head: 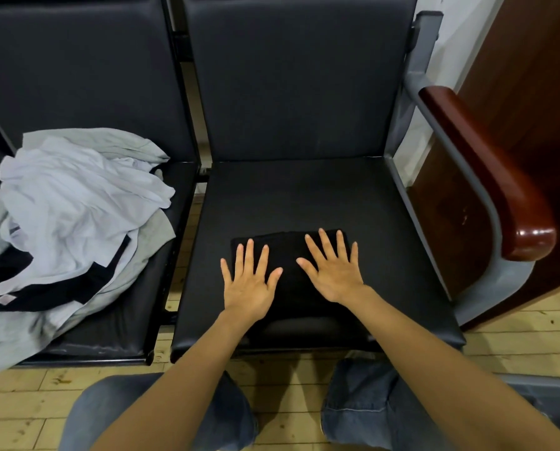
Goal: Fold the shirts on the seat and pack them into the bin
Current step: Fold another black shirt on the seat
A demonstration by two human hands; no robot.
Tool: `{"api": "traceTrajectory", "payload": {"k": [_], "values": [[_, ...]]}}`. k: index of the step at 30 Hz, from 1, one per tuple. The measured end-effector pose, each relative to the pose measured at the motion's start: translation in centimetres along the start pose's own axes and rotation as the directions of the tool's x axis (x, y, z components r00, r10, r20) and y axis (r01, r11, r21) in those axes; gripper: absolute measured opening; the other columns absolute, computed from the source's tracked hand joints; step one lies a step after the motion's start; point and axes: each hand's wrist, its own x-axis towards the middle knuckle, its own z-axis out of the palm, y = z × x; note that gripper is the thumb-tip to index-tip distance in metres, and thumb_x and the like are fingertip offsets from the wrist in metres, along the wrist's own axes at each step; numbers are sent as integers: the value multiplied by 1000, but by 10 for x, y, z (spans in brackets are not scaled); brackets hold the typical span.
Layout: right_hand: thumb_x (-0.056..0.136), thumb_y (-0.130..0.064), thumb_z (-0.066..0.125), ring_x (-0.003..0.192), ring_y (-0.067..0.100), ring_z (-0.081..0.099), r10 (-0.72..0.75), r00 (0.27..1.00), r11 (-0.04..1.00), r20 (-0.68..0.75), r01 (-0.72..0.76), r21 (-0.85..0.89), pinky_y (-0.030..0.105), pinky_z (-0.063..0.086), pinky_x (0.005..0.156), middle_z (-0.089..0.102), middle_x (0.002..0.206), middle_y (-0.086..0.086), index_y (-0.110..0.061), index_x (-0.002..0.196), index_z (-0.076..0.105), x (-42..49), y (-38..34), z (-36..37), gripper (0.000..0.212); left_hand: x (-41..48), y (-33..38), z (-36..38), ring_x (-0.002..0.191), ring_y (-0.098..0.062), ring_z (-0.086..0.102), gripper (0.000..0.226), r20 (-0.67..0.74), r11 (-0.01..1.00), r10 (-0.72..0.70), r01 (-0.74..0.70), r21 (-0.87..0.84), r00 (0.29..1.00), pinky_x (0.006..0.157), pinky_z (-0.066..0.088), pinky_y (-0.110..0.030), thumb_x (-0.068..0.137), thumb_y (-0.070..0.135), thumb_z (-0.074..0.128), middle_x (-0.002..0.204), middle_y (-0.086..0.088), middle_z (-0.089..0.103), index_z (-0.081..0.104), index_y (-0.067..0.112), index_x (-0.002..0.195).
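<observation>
Left hand [249,281] flat and palm down, fingers straight and spread, pressing on the left part of a folded black shirt [290,284]. Right hand [333,271] likewise open, fingers fanned, laid on the shirt's right part, just beside the left, with a strip of black cloth between the thumbs. Nothing gripped by either.

Shirt folded into a compact rectangle, lying toward the front edge of the right-hand black padded seat [304,196], its edges hard to tell from the upholstery. On the neighbouring seat [132,320] to the left, well apart, a rumpled pile of shirts [77,206]: pale lilac and grey, with black cloth showing among them.

Right of the seat, a grey metal frame topped by a glossy reddish wooden armrest [486,177]. Below, knees in blue jeans [360,405] over a pale wooden floor [21,402].
</observation>
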Motion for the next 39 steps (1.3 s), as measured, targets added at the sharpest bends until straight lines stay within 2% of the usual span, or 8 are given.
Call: {"api": "traceTrajectory", "payload": {"k": [4, 8, 15, 19, 23, 26, 31, 39], "values": [[100, -42, 38, 143, 29, 11, 231, 924, 944, -304, -137, 301, 45, 15, 115, 18, 155, 11, -13, 150, 18, -15, 5, -14, 62, -14, -4, -14, 137, -33, 22, 61, -226, 962, -227, 183, -202, 947, 111, 19, -47, 96, 44, 44, 148, -16, 26, 29, 9, 144], [96, -43, 47, 131, 32, 28, 442, 886, 864, -138, -379, 332, 40, 27, 107, 35, 142, 16, -4, 134, 42, -22, 11, -17, 55, -14, -7, -26, 131, -35, 27, 60, 24, 855, -433, 419, -304, 901, 108, 21, -44, 91, 54, 49, 138, -16, 38, 47, 8, 130], [97, -17, 51, 106, 28, 56, 336, 925, 725, -177, -135, 675, 39, 49, 87, 56, 122, 15, -11, 131, 36, -36, 5, -33, 37, -29, 8, -48, 98, -33, 62, 46, -136, 873, -219, 132, -469, 966, 78, 49, -42, 97, 25, 51, 114, -14, 61, 32, 12, 137], [100, -15, 45, 88, 22, 59, 218, 925, 772, -310, 31, 635, 34, 50, 71, 58, 118, 10, -35, 143, 34, -80, 20, -59, 48, -41, 33, -76, 112, -31, 55, 38, -154, 934, 95, -141, -329, 984, 92, 46, -44, 102, 20, 39, 131, -9, 48, 45, 29, 138], [100, -15, 45, 99, 12, 55, 274, 842, 791, -464, 78, 607, 18, 39, 76, 59, 113, 0, -23, 125, 60, -154, 63, -83, 30, -67, 87, -116, 140, -25, 28, 37, -29, 891, 289, -279, -359, 957, 112, 24, -31, 103, 20, 36, 154, -8, 26, 49, 27, 137], [99, -20, 49, 98, 5, 52, 386, 795, 733, -468, 44, 679, 18, 42, 81, 59, 109, -5, -26, 124, 62, -215, 106, -86, 29, -88, 140, -133, 144, -20, 16, 47, 75, 832, 471, -415, -367, 879, 112, 17, -25, 99, 28, 49, 157, -4, 17, 38, 33, 144], [93, -23, 59, 100, 23, 62, 602, 718, 593, -350, -109, 798, 44, 52, 88, 63, 115, 3, -30, 128, 58, -300, 181, -62, 36, -109, 251, -101, 145, -17, 11, 71, 324, 734, 677, -570, -369, 661, 97, 24, -16, 90, 12, 58, 159, 2, 5, 24, 33, 149], [92, -19, 61, 121, 25, 52, 876, 476, 245, -76, -303, 921, 41, 46, 99, 55, 132, 7, -24, 135, 52, -379, 279, 39, 44, -129, 396, 37, 147, -23, 6, 79, 568, 654, 711, -686, -319, 414, 108, 24, -24, 86, -18, 34, 160, -3, 1, 21, 24, 151]]}}
